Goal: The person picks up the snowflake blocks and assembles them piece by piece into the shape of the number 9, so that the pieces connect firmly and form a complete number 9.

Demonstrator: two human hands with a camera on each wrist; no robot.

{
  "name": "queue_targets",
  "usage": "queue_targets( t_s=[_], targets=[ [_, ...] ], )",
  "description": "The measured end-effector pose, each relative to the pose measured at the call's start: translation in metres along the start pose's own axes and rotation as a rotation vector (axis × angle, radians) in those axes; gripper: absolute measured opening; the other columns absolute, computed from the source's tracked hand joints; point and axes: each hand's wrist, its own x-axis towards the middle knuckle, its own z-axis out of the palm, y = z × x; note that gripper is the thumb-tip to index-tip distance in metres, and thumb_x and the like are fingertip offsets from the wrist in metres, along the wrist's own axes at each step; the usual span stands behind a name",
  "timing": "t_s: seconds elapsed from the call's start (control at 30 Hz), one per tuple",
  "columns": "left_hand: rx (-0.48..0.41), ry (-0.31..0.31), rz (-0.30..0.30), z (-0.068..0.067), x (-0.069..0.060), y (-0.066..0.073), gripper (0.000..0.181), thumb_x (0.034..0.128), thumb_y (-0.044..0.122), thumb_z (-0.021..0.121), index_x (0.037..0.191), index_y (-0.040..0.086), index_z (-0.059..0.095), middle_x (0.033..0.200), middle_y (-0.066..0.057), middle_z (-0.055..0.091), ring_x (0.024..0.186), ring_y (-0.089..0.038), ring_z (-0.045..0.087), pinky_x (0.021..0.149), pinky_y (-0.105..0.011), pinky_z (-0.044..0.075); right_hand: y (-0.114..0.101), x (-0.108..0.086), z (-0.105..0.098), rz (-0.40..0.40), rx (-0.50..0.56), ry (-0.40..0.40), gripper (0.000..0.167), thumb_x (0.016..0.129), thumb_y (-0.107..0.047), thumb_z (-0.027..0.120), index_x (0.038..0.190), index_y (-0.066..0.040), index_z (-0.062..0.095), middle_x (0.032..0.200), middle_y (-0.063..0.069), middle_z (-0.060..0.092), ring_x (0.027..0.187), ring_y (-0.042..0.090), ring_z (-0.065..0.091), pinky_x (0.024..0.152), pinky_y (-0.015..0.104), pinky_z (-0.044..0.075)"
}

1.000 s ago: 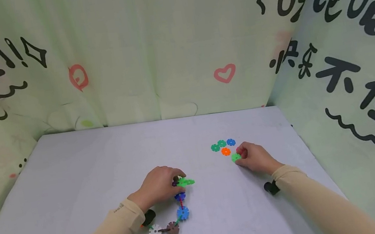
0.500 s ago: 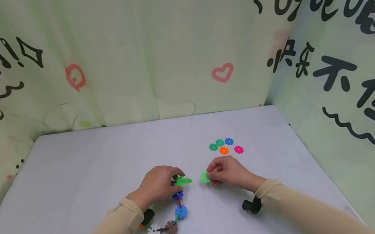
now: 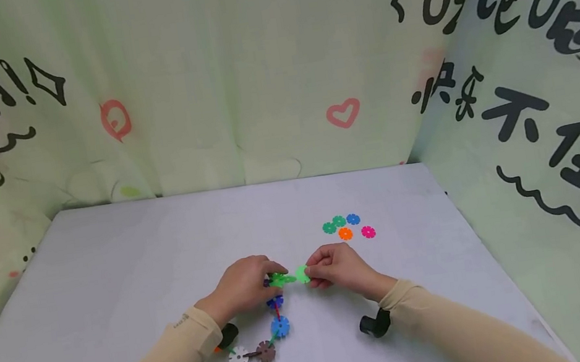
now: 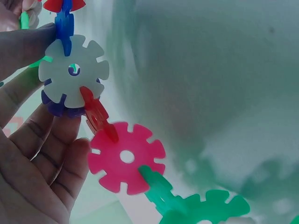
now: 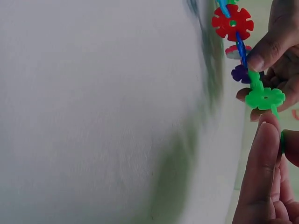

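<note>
So the person has a chain [image 3: 280, 327] of notched plastic discs going, and the left hand [image 3: 246, 282] has its grip pinched on it near the bright green end. The right hand [image 3: 342, 267] is pinching a single light green disc [image 3: 301, 274] between thumb and fingers, right beside that end (can't really tell from here whether the two touch). From the right wrist, the chain's last green disc [image 5: 265, 98] sits just past the fingers, with a red disc [image 5: 232, 22] further along.

The rest of the chain curves down across the white worktop [image 3: 164, 243] toward the left sleeve: a blue disc, then a brown disc [image 3: 265, 352], then a white disc [image 3: 239, 358]. The left wrist view shows a pale disc [image 4: 74, 70] next to the fingers, a red link [image 4: 99, 114] and a pink disc [image 4: 127, 157].

Past the right hand there's a loose bunch lying flat: two darker green discs [image 3: 329, 228], a blue one, an orange one [image 3: 345, 233] and a pink one [image 3: 368, 232].
</note>
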Motion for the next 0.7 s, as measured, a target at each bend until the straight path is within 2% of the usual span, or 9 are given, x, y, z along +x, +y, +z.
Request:
queue_targets(
  t_s=[0.2, 0.5, 0.7],
  targets=[
    [0.002, 0.012, -0.001, 0.0007, -0.0016, -0.0006, 0.027, 0.0849, 0.024, 0.08, 0.111, 0.017, 0.077, 0.087, 0.006, 0.063, 0.071, -0.009, 0.052, 0.066, -0.029, 0.046, 0.0004, 0.0, 0.007, 0.009, 0.029, 0.019, 0.02, 0.092, -0.013, 0.073, 0.098, 0.004, 0.066, 0.079, 0.013, 0.071, 0.075, 0.03, 0.072, 0.069, 0.033, 0.059],
    [-0.009, 0.028, -0.001, 0.0022, -0.0009, -0.001, 0.014, 0.0893, 0.019, 0.076, 0.103, 0.017, 0.078, 0.088, 0.007, 0.064, 0.072, -0.009, 0.055, 0.067, -0.029, 0.048, 0.0048, -0.002, 0.0105, 0.013, 0.054, 0.004, 0.019, 0.093, -0.013, 0.072, 0.099, 0.004, 0.065, 0.08, 0.013, 0.072, 0.074, 0.026, 0.072, 0.069, 0.033, 0.059],
    [0.041, 0.034, 0.021, 0.0042, 0.0009, -0.0017, 0.014, 0.0887, 0.021, 0.077, 0.102, 0.018, 0.079, 0.089, 0.006, 0.066, 0.073, -0.009, 0.057, 0.068, -0.029, 0.05, 0.0061, -0.0015, 0.0108, 0.02, 0.079, 0.011, 0.018, 0.093, -0.012, 0.072, 0.099, 0.003, 0.065, 0.08, 0.013, 0.072, 0.074, 0.025, 0.072, 0.07, 0.033, 0.059]
  ],
)
